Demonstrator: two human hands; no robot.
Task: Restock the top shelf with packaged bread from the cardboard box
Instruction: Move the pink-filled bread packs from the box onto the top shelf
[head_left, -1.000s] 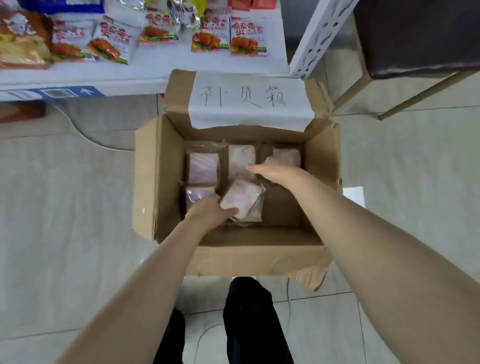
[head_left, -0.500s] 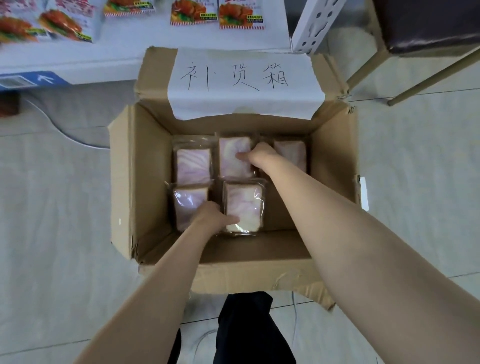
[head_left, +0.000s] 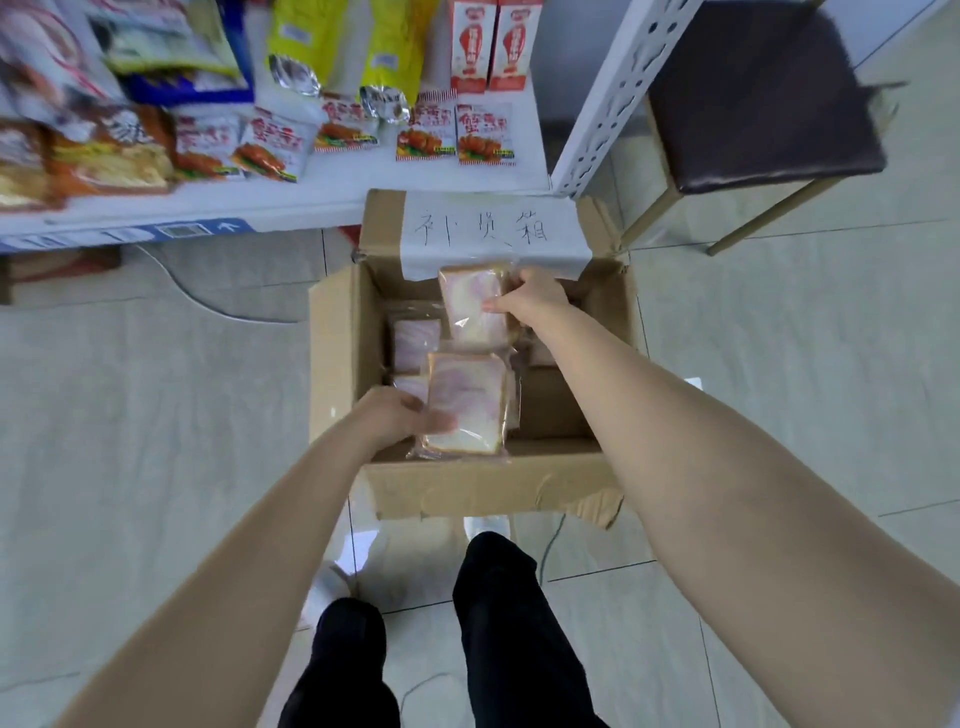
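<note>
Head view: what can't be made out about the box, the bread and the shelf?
1. Loose packs in the box: the count is unclear, because the right pack, the left pack and the right arm cover most of them.
2. Left hand: its fingers are hidden behind the left pack.
3. Right hand: only the fingertips show on the right pack.
4. Shelf: cut off by the top edge, so its tier is unclear.
5. Snack bags: blurred, so the labels are unreadable.

one cardboard box (head_left: 332, 364); two hands (head_left: 395, 415) (head_left: 535, 299); at least four bread packs (head_left: 467, 400)
</note>
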